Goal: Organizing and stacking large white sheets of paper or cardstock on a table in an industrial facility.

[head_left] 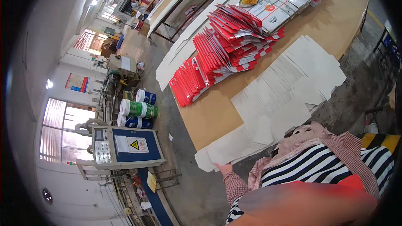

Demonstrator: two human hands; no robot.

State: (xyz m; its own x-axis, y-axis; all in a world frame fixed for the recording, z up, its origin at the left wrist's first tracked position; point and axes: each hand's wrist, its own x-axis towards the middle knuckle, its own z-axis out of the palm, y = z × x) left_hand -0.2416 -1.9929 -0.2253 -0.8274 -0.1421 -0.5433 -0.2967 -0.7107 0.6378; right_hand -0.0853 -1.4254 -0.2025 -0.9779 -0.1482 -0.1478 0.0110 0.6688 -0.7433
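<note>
My left hand (224,168) is at the near left corner of a spread of flat white cardboard blanks (259,127). Its fingers are closed at the blanks' edge, and part of them is hard to make out. The checked sleeve (235,187) reaches back from it. My right hand does not show. The blanks lie fanned and overlapping along the table's near side, some jutting past its edge. Beyond them stand long rows of folded red-and-white cartons (217,54), leaning on one another.
Printed white sheets with food pictures (274,10) lie beside the red cartons on the brown-topped table (213,117). Left of the table are a blue machine with a control panel (132,144) and stacked paint-type buckets (138,109). Another long table (176,0) stands farther off.
</note>
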